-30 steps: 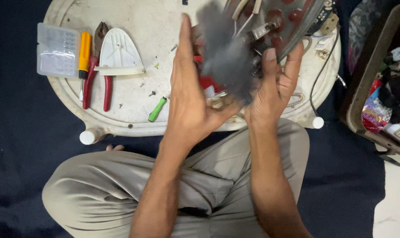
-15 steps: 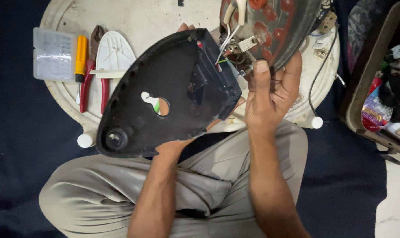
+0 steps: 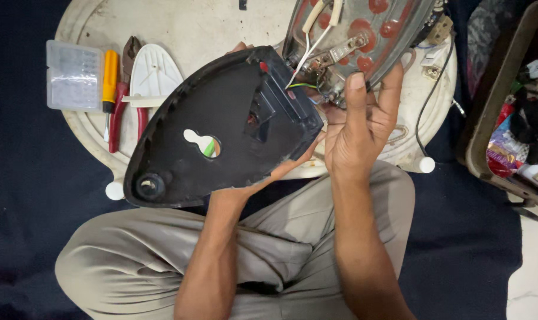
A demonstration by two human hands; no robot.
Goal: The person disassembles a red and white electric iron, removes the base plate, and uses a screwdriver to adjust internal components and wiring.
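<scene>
Right now, your view:

Left hand: your left hand (image 3: 281, 172) sits under the black iron housing (image 3: 221, 124), mostly hidden behind it; only fingertips show at the housing's lower right edge and near its top, so your grip is wrapped on the housing from below.
Right hand: your right hand (image 3: 361, 133) holds the metal soleplate (image 3: 364, 35) from beneath, thumb pressed up against its lower rim, fingers spread behind it; a firm grip on the plate.
Black housing: tilted, its inner face toward you, pointed end down and to the left, with a keyhole-shaped opening near the middle and a round knob hole near the tip.
Soleplate: raised above the surface at upper right, inner side toward you, showing reddish round bosses and a terminal bracket.
Wires: white, green and thin wires (image 3: 304, 59) run from the soleplate to the housing's wide end, so the two parts hang together, just beside each other.
Surface: a round white tray-like surface (image 3: 192, 29) lies in front of your knees.
On it, left: a clear plastic parts box (image 3: 73, 76), a yellow-handled screwdriver (image 3: 109, 83), red-handled pliers (image 3: 124, 106) and a white iron-shaped cover (image 3: 155, 77), all close together.
Cord: a black cord (image 3: 426, 112) trails over the surface's right edge.
</scene>
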